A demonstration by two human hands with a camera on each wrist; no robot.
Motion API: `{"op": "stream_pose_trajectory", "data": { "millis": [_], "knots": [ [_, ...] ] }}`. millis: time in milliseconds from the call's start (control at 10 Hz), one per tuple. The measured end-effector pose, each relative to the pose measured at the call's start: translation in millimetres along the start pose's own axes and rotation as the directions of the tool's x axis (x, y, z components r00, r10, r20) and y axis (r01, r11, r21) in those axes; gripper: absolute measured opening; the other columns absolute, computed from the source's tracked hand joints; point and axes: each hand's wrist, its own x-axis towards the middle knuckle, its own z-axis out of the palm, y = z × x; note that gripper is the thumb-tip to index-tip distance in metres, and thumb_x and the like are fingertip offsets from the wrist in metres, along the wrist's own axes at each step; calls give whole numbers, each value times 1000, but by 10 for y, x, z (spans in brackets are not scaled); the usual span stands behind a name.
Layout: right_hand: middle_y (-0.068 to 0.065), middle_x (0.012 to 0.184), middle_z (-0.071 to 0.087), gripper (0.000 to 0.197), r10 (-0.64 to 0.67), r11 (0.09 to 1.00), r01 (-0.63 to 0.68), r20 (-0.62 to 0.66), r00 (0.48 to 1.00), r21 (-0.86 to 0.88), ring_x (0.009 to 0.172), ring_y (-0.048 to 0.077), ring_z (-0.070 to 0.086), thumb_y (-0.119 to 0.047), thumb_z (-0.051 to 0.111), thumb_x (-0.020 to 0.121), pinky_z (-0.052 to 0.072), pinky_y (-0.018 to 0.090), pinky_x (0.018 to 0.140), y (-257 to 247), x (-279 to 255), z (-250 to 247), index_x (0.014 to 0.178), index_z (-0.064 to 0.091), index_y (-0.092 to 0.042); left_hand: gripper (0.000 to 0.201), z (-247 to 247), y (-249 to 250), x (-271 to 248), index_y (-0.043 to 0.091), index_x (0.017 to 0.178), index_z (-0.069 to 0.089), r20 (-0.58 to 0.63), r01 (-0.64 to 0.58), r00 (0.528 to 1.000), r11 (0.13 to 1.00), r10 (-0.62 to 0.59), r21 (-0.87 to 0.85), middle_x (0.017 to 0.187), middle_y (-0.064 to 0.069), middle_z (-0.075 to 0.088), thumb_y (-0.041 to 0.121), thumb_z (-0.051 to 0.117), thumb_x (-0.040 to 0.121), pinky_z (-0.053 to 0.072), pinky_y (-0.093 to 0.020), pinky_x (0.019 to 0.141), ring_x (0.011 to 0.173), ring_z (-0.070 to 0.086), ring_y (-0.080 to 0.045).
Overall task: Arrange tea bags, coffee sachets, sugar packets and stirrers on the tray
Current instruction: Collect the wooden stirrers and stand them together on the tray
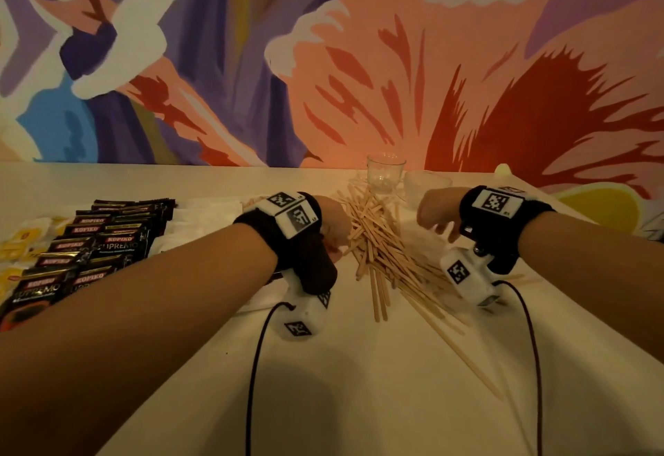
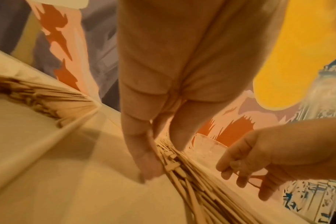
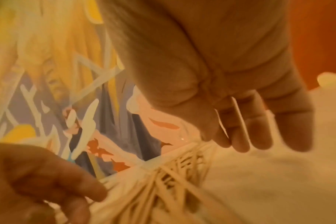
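A loose pile of wooden stirrers (image 1: pixel 377 243) lies on the table's middle. My left hand (image 1: pixel 336 236) is at the pile's left edge. In the left wrist view its thumb and fingers (image 2: pixel 163 159) straddle and pinch a bunch of stirrers (image 2: pixel 182 169). My right hand (image 1: pixel 438 225) hovers over the pile's right side with fingers curled; a thin band (image 3: pixel 239 116) runs across its fingers (image 3: pixel 240 141). Black coffee sachets (image 1: pixel 100 247) lie in rows at the left, yellow tea bags (image 1: pixel 14 251) beyond them. I cannot make out a tray.
White packets (image 1: pixel 204 211) lie between the sachets and the stirrers. Two clear glass cups (image 1: pixel 386 171) stand at the back by the painted wall, just behind the pile. Black cables (image 1: pixel 258 365) trail from both wrists over the near table (image 1: pixel 359 401).
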Motion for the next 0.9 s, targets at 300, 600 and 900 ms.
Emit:
{"op": "stream_pose_trajectory", "data": {
  "millis": [300,600,900],
  "knots": [
    [13,96,62,13,-116,973,55,270,956,224,86,22,65,3,49,91,55,30,85,-280,-140,266,95,61,1,17,194,-11,117,1,81,50,179,19,983,941,44,-338,79,-11,48,-2,41,96,40,-35,107,71,49,-18],
    [3,119,58,28,-186,963,235,297,936,-136,90,11,57,-16,62,88,51,24,75,296,-351,-134,115,57,-21,25,86,-186,-53,6,109,62,124,-296,947,955,296,-24,89,-3,60,23,59,91,51,-23,78,75,56,-12],
    [-11,94,51,38,-69,879,222,347,935,-422,89,17,52,-15,81,69,50,28,72,695,-490,11,85,52,-33,44,643,142,-585,16,72,67,460,-569,817,611,347,549,63,5,64,59,66,75,46,-19,61,55,57,-9]
  ]
}}
